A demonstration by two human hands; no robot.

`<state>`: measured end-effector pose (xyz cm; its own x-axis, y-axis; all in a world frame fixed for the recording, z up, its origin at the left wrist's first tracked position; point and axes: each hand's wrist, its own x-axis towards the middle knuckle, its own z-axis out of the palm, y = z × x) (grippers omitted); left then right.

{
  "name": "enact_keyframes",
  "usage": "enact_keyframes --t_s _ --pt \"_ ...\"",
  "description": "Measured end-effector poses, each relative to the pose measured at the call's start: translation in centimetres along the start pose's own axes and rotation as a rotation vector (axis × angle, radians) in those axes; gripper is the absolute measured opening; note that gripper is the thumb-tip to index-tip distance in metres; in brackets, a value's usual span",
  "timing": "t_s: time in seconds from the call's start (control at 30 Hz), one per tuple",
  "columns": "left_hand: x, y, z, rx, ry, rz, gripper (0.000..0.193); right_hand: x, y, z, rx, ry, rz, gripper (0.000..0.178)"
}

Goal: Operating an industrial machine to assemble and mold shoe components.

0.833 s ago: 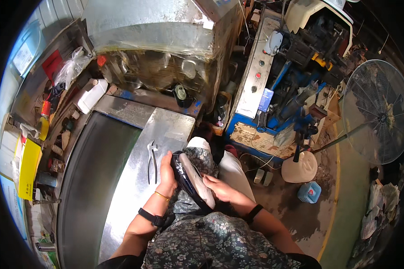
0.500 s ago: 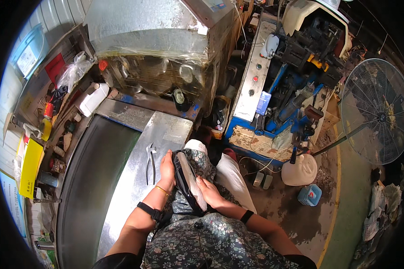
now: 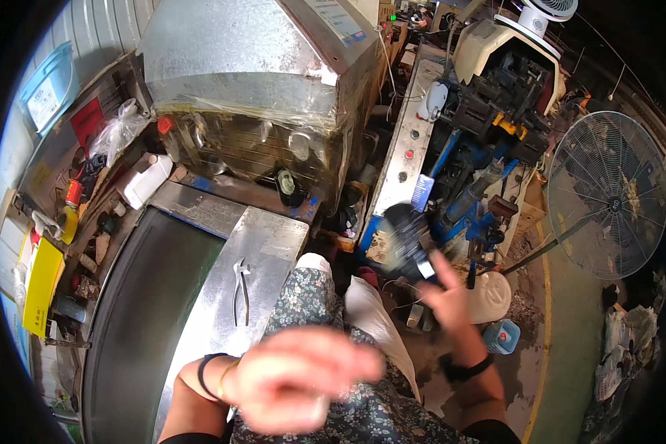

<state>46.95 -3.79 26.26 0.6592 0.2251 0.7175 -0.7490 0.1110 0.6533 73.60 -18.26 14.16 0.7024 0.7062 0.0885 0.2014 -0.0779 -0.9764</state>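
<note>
My right hand is stretched out to the right and closed on a black shoe. The shoe is smeared by motion and hangs in front of the blue-framed machine, with a pale patch near my fingers. My left hand is raised over my lap, its fingers blurred, and no object shows in it. Beyond it, a pair of metal pincers lies on the shiny metal tabletop, touched by neither hand. A floral apron covers my lap.
Left of the tabletop runs a dark conveyor belt, below a metal hood. A cluttered shelf holds a white jug. At the right stand a large fan, a pale plastic canister and a small blue container.
Both hands were on the shoe over my lap. My left hand has let go and lifted toward me; my right hand has swung the shoe out to the right and away.
</note>
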Motion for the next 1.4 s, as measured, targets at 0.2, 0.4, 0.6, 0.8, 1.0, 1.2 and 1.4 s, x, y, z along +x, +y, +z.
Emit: enact_keyframes --t_s 0.2,0.4,0.6,0.8,1.0,1.2,1.4 --pt "2.9 2.8 -0.1 -0.484 -0.532 0.202 0.030 13.9 -1.1 -16.8 -0.768 0.524 -0.431 0.061" --pt "3.5 2.0 2.3 -0.336 -0.285 0.276 0.029 20.5 -3.5 -21.7 -0.867 0.667 0.107 0.069" --pt "3.3 0.1 2.2 -0.249 -0.315 0.322 0.023 24.0 -3.2 -21.5 -0.987 0.554 0.189 0.069" --pt "4.0 -0.6 4.4 -0.276 -0.204 0.374 0.023 24.1 -2.6 -19.2 -1.351 0.385 0.096 0.075" --pt "3.2 -2.7 5.6 -0.208 -0.109 0.454 0.024 23.0 1.3 -20.9 -1.325 0.496 -0.091 0.074" --pt "3.3 -3.7 5.9 -0.228 -0.153 0.441 0.027 23.4 1.6 -20.3 -1.289 0.568 -0.103 0.070" --pt "4.7 -4.5 5.3 -0.245 -0.211 0.409 0.030 27.6 1.1 -21.9 -1.228 0.534 -0.025 0.071"
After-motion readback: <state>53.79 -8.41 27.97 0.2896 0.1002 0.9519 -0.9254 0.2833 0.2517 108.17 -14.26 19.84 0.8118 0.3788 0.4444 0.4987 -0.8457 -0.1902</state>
